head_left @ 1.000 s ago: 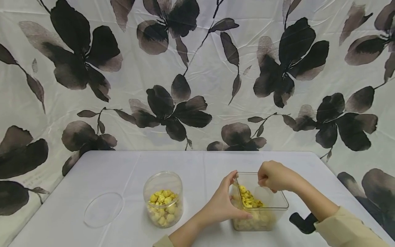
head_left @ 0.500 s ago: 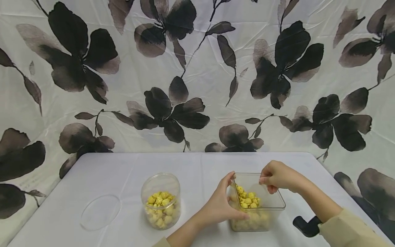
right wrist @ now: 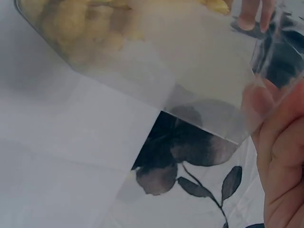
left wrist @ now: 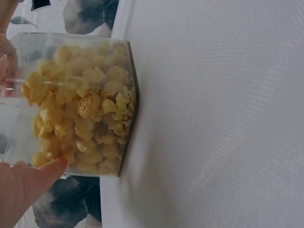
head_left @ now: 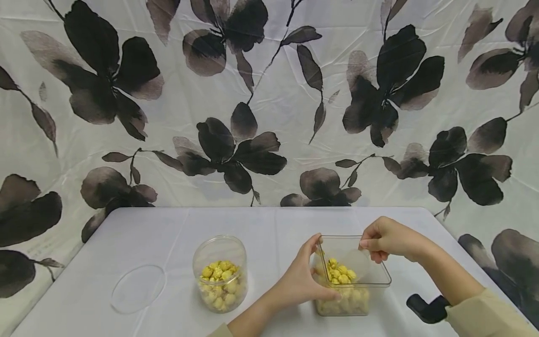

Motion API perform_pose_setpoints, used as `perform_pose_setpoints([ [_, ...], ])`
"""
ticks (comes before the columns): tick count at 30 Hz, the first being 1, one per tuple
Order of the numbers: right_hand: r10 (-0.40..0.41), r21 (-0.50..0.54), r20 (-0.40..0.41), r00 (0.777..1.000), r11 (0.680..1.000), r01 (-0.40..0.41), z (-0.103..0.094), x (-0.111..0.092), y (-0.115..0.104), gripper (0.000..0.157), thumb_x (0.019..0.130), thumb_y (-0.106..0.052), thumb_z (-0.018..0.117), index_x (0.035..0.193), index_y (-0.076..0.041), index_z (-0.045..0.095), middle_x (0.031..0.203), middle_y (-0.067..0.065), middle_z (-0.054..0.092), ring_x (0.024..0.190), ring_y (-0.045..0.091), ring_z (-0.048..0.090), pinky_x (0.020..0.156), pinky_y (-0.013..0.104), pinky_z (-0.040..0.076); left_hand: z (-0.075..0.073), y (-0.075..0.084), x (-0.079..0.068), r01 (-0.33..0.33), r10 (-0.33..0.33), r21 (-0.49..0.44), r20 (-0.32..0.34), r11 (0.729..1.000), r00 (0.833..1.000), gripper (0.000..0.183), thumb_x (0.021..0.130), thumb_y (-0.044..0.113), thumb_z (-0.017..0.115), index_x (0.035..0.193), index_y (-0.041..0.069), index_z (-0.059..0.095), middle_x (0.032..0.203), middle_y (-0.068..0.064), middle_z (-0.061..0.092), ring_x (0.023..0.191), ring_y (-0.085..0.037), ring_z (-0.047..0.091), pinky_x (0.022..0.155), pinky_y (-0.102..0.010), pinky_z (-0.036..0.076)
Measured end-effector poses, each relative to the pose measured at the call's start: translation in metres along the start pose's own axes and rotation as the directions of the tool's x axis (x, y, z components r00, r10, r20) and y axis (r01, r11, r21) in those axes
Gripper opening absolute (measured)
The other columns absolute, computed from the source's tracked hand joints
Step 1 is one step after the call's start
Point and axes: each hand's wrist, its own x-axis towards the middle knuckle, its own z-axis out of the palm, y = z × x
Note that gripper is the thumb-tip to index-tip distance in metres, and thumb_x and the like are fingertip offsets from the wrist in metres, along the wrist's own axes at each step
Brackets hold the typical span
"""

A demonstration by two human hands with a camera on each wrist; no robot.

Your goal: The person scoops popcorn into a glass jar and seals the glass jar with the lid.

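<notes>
My left hand [head_left: 301,281] grips a clear square plastic container [head_left: 358,284] at its left side, thumb across the front wall and fingers at the back left corner. Yellow popcorn [head_left: 341,271] lies inside, mostly towards the left; the left wrist view shows the popcorn [left wrist: 88,104] through the wall. With thumb and fingers curled at the back right of the opening, my right hand [head_left: 393,239] pinches a pale translucent sheet-like piece [head_left: 364,267] reaching down into the container. Its exact kind is unclear. Through the clear wall, the right wrist view shows this pale piece [right wrist: 204,57] too.
A round clear jar [head_left: 219,245], part filled with popcorn [head_left: 219,271], stands left of the container. Further left lies a clear round lid [head_left: 138,289]. A black curved piece [head_left: 427,309] sits by the right sleeve. Behind the white table [head_left: 269,222] hangs a floral cloth [head_left: 236,154].
My right hand has risen from inside the container and shifted right. The popcorn there has shifted and looks heaped at the left. My left hand keeps its hold.
</notes>
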Motion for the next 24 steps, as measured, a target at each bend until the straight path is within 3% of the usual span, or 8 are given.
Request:
perform_pose_setpoints([
  [11, 0.001, 0.036, 0.028, 1.0, 0.999, -0.002, 0.0082, 0.0002, -0.0002, 0.016, 0.09, -0.004, 0.057, 0.081, 0.007, 0.065, 0.055, 0.003, 0.054, 0.048, 0.009, 0.046, 0.045, 0.02, 0.04, 0.0004, -0.0002, 0.0, -0.001, 0.001, -0.019, 0.006, 1.0, 1.0, 0.112, 0.061, 0.019, 0.088, 0.147, 0.024, 0.017, 0.149, 0.001, 0.025, 0.137, -0.021, 0.021, 0.099, -0.036, 0.041],
  [16, 0.025, 0.098, 0.02, 1.0, 0.995, -0.027, 0.0041, -0.004, 0.0047, 0.017, 0.092, -0.003, 0.055, 0.087, 0.011, 0.065, 0.057, 0.004, 0.055, 0.05, 0.01, 0.05, 0.046, 0.018, 0.04, 0.0, -0.0002, 0.0004, 0.003, -0.003, -0.012, 0.005, 1.0, 1.0, 0.112, 0.06, 0.02, 0.088, 0.147, 0.026, 0.018, 0.148, 0.004, 0.025, 0.137, -0.022, 0.021, 0.099, -0.037, 0.041],
  [24, 0.022, 0.112, 0.014, 1.0, 0.993, -0.023, 0.0101, -0.0051, 0.0028, 0.018, 0.092, -0.003, 0.055, 0.086, 0.01, 0.065, 0.058, 0.004, 0.056, 0.051, 0.009, 0.052, 0.047, 0.018, 0.043, -0.0008, -0.0007, 0.0004, 0.002, -0.002, 0.001, 0.003, 1.0, 1.0, 0.111, 0.061, 0.02, 0.088, 0.147, 0.026, 0.017, 0.148, 0.004, 0.026, 0.137, -0.023, 0.022, 0.099, -0.041, 0.041],
])
